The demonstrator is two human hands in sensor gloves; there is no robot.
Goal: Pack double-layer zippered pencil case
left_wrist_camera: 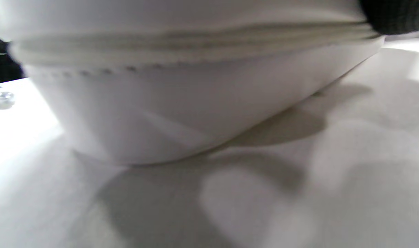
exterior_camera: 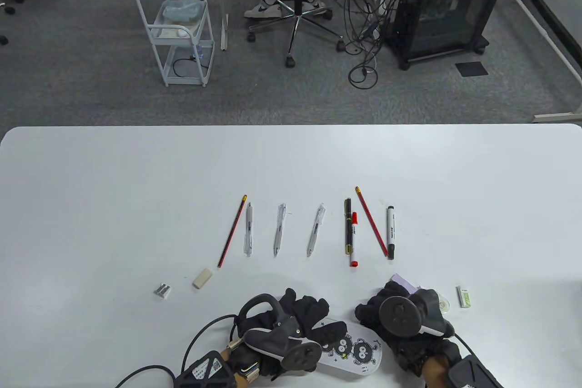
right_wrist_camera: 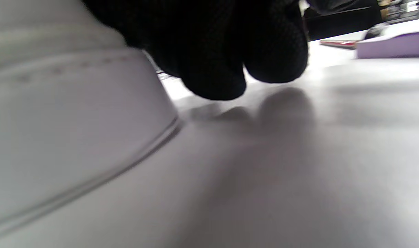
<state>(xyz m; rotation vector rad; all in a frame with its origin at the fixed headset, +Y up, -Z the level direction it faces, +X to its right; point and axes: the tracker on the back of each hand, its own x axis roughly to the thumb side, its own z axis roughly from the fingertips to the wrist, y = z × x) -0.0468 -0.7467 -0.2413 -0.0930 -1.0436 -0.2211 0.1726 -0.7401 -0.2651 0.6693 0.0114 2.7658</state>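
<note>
Table view: a white case printed with black soot figures lies at the table's near edge, its contents unseen; the left hand rests on its left end, the right hand curled at its right end. Left wrist view: the case fills the frame, zipper seam shut along this side; finger spread cannot be told. Right wrist view: curled fingertips hover beside the case, their grip unclear.
</note>
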